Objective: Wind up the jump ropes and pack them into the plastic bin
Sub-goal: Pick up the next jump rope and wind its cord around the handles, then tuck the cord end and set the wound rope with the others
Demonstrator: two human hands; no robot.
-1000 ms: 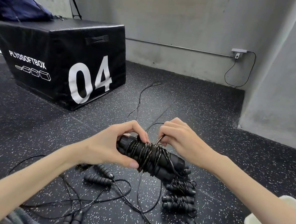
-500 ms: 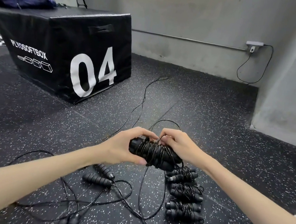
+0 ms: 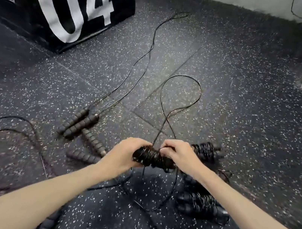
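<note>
- Our left hand (image 3: 123, 156) clamps the wound handles (image 3: 152, 159) at frame centre.
- Our right hand (image 3: 179, 154) pinches the cord (image 3: 181, 91); we should keep each wrap taut.

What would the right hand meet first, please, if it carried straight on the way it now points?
Likely the wound jump rope it already pinches, then the left hand gripping the far end; depth is unclear.

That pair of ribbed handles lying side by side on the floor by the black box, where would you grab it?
Grip the pair of ribbed handles across the middle, coming from above. They lie flat and touching, so one hand can wrap both; their cords trail off the far ends, leaving the ribbed middles bare.
</note>
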